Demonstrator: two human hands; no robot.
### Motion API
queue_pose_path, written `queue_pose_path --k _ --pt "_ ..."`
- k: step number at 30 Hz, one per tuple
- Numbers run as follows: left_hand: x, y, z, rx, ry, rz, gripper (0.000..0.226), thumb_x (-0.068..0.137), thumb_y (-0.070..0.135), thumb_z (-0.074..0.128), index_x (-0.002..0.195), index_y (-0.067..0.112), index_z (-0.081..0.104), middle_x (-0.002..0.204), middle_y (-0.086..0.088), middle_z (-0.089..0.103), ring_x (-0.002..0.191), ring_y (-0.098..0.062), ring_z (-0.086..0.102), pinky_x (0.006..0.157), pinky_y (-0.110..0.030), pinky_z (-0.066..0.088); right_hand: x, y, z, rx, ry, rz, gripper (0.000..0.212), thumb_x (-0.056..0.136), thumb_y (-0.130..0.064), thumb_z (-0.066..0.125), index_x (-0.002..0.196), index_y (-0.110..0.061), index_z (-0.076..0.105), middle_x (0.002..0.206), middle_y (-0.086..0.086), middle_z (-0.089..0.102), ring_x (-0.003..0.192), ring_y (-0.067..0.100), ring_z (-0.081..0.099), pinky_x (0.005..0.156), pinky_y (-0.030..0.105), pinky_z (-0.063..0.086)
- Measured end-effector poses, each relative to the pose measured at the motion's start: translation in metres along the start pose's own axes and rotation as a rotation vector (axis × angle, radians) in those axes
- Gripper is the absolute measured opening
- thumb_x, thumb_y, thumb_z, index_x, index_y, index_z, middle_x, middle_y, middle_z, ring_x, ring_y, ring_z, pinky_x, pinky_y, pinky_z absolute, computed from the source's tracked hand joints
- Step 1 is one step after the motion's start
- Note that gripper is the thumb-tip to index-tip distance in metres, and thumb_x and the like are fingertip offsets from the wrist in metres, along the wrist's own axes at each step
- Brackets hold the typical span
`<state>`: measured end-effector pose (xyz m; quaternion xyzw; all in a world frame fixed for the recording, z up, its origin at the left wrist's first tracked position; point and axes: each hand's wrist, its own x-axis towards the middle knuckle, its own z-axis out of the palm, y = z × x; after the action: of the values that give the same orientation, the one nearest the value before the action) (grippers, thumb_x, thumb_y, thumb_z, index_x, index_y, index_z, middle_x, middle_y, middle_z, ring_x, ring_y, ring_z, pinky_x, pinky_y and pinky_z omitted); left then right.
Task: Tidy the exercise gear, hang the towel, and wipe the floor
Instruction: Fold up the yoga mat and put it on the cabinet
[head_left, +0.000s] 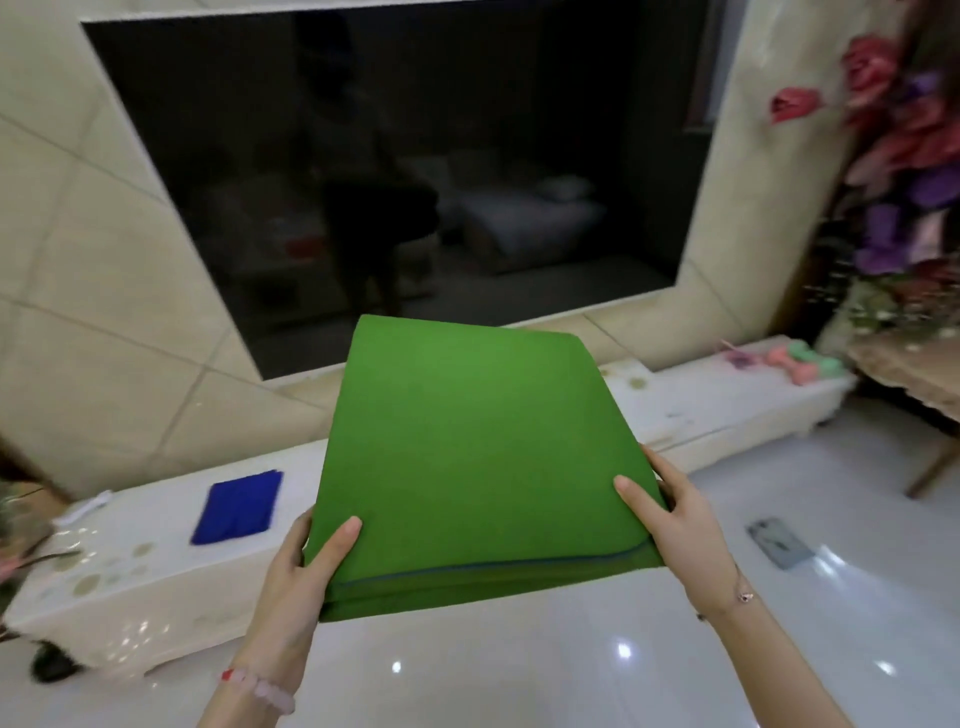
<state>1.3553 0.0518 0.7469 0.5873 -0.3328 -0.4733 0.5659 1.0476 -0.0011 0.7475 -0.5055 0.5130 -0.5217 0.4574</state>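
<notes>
The folded green mat (462, 457) is gripped at its near corners by the left hand (301, 577) and right hand (675, 525), thumbs on top.

Low white bench (156, 597) along wall, bearing blue cloth (239, 506) toward left, dumbbells (800, 361) at far right end; glossy floor (519, 675) with phone (779, 540) lying flat

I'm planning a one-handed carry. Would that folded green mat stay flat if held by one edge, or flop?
It would probably sag a little: the folded green mat is thin layers, visible at its near edge. It likely has some stiffness, though, since it juts out nearly flat while the left hand and right hand grip only its near corners.
</notes>
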Motion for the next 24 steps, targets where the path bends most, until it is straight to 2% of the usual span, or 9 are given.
queue_pose_path --k 4,8,12,14,17,20,24 --pt "-0.001 -0.013 0.065 0.040 -0.149 -0.010 0.034 0.082 0.027 0.063 0.116 0.023 0.058 0.105 0.003 0.071 0.098 -0.019 0.065 0.082 -0.036 0.048 -0.016 0.008 -0.069 -0.032 0.131 0.020 0.033 0.088 -0.010 0.058 0.118 -0.024 0.057 0.111 -0.006 0.067 0.097 0.004 0.065 0.075 0.013 0.051" --pt "0.003 -0.023 0.132 0.062 -0.311 -0.029 0.037 0.081 0.027 0.064 0.117 0.022 0.058 0.105 0.002 0.071 0.098 -0.018 0.066 0.085 -0.036 0.048 -0.036 0.008 -0.130 -0.015 0.301 0.036 0.031 0.088 -0.012 0.059 0.109 -0.035 0.054 0.107 -0.010 0.066 0.088 -0.004 0.065 0.067 0.008 0.050" --pt "0.014 -0.026 0.204 0.128 -0.497 -0.054 0.054 0.067 0.039 0.076 0.117 0.028 0.057 0.109 0.003 0.069 0.100 -0.019 0.065 0.088 -0.039 0.048 -0.054 0.012 -0.185 -0.017 0.484 0.056 0.032 0.088 -0.012 0.058 0.113 -0.031 0.051 0.108 -0.005 0.066 0.086 0.000 0.066 0.066 0.008 0.050" --pt "0.021 -0.028 0.242 0.152 -0.584 -0.067 0.052 0.065 0.042 0.072 0.114 0.032 0.057 0.110 0.004 0.068 0.101 -0.020 0.064 0.092 -0.041 0.047 -0.061 0.013 -0.210 -0.035 0.586 0.065 0.033 0.088 -0.012 0.058 0.115 -0.030 0.050 0.110 -0.001 0.065 0.089 0.004 0.065 0.067 0.009 0.051" --pt "0.031 -0.034 0.303 0.172 -0.706 -0.076 0.046 0.065 0.042 0.069 0.109 0.033 0.058 0.108 0.004 0.069 0.099 -0.020 0.065 0.089 -0.040 0.049 -0.066 0.017 -0.244 -0.057 0.720 0.085 0.039 0.089 -0.015 0.058 0.125 -0.026 0.049 0.114 0.003 0.064 0.097 0.009 0.063 0.070 0.009 0.052" --pt "0.043 -0.040 0.360 0.171 -0.817 -0.088 0.040 0.067 0.038 0.068 0.106 0.032 0.058 0.107 0.003 0.069 0.097 -0.020 0.066 0.083 -0.034 0.049 -0.063 0.021 -0.275 -0.075 0.826 0.104 0.043 0.089 -0.016 0.058 0.130 -0.021 0.048 0.115 0.005 0.063 0.095 0.008 0.063 0.066 0.008 0.051" --pt "0.072 -0.046 0.436 0.198 -0.938 -0.093 0.050 0.066 0.039 0.068 0.114 0.029 0.057 0.110 0.003 0.068 0.099 -0.019 0.065 0.085 -0.036 0.050 -0.036 0.026 -0.314 -0.088 0.929 0.111 0.040 0.089 -0.016 0.058 0.127 -0.025 0.048 0.115 0.004 0.063 0.094 0.008 0.063 0.063 0.008 0.051"
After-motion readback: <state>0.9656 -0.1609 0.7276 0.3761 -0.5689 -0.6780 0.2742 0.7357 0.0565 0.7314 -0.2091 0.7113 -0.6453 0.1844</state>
